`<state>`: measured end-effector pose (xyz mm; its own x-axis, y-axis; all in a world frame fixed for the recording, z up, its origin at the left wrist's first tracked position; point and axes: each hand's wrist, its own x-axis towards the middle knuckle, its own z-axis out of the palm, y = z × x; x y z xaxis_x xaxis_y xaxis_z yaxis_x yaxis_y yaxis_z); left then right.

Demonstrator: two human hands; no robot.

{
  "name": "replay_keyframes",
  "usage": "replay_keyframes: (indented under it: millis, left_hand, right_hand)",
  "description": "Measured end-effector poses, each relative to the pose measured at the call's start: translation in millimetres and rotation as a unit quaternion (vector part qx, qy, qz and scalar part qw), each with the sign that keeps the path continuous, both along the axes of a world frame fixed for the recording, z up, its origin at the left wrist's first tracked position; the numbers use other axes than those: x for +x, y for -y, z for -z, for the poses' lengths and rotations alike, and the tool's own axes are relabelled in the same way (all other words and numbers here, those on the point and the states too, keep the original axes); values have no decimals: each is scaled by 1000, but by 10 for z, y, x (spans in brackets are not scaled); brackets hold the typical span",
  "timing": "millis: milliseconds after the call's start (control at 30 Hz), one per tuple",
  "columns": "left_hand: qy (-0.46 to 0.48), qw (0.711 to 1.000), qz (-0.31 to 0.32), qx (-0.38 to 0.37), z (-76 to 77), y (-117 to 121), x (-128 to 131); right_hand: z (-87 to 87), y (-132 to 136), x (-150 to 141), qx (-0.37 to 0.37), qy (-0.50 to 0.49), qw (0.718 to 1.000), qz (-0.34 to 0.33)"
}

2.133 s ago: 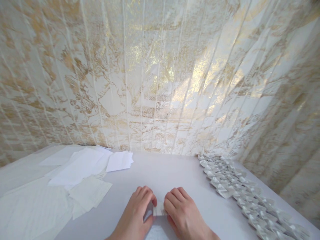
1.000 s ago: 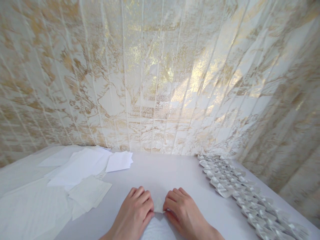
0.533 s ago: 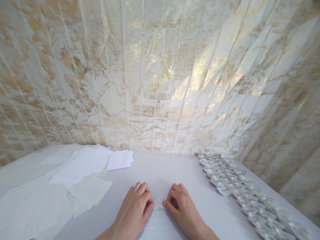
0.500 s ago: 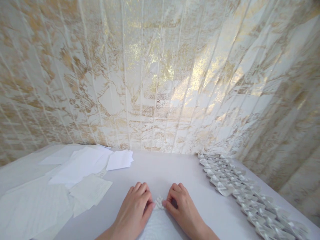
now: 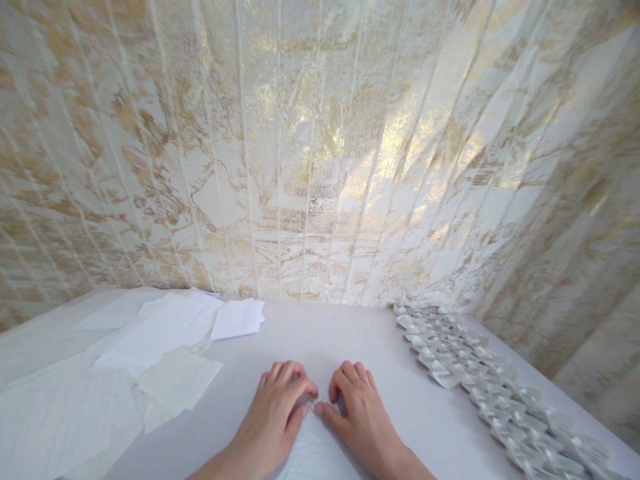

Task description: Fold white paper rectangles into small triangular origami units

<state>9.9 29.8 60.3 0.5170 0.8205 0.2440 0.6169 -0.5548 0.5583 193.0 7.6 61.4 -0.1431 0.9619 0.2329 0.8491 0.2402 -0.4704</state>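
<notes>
A pale, thin sheet that looks like paper (image 5: 310, 457) lies on the table before me, narrowing to a small crumpled or folded far end. My left hand (image 5: 273, 417) lies along its left side, fingers curled, with thumb and forefinger bent around that end. From the right, my right hand (image 5: 364, 420) reaches in with its thumb tip at the same end and its forefinger curled above. Both hands seem to pinch the folded tip, which the fingertips partly cover. The sheet's near part runs out of view at the bottom.
Several loose white paper sheets (image 5: 165, 327) overlap on the left, with thin, lined-looking ones (image 5: 65, 413) nearer. Along the right table edge runs a long strip of overlapping folded paper pieces (image 5: 480, 380). A gold-patterned curtain (image 5: 310, 167) hangs behind the white table (image 5: 320, 333).
My right thumb has moved left across the folded end, and my left forefinger has lifted and stretched toward it. The folded end is now more covered. The view has shifted slightly.
</notes>
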Motion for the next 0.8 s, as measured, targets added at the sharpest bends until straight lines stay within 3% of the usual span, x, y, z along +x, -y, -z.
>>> replay_keyframes:
  millis: [267,633,800]
  left_hand:
    - [5,1000,-11,-12,50,-11,2]
    - [8,1000,5,-27,51,-57,-61]
    - [15,999,12,-32,35,-29,-90]
  right_hand:
    - [-24,-3,-7,-24,-7,1000,9]
    - [-132,-39,237,-107,-70,990,-62]
    - [-116,-18,251,-79,-112,986,-97]
